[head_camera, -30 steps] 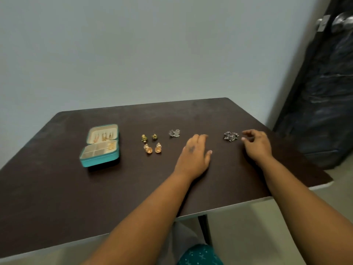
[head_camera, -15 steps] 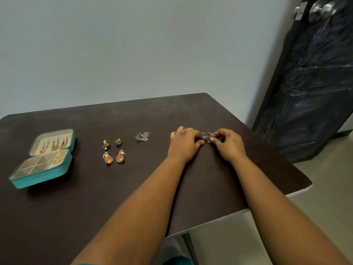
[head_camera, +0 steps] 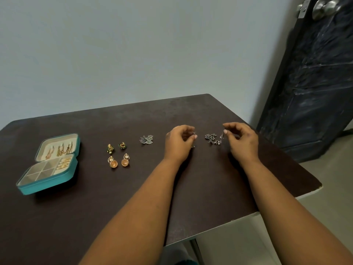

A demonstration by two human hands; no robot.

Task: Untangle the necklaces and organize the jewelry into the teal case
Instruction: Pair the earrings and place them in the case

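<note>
A tangled dark silver jewelry cluster [head_camera: 212,139] lies on the dark table [head_camera: 133,188] between my hands. My left hand [head_camera: 179,143] pinches a small silver piece [head_camera: 193,134] pulled away from the cluster. My right hand [head_camera: 241,141] pinches another thin silver piece [head_camera: 222,135] at the cluster's right edge. The open teal case [head_camera: 48,165] sits far left, with gold jewelry in its lid and one tray compartment.
A silver pair [head_camera: 146,139], two small green-gold earrings [head_camera: 116,147] and two orange dome earrings [head_camera: 119,162] lie between the case and my left hand. The table's front right edge [head_camera: 267,209] is near my right forearm. A dark door [head_camera: 315,73] stands at right.
My hands met over the silver cluster, then drew apart, each pinching a piece. The view shifted right, so the case sits farther left.
</note>
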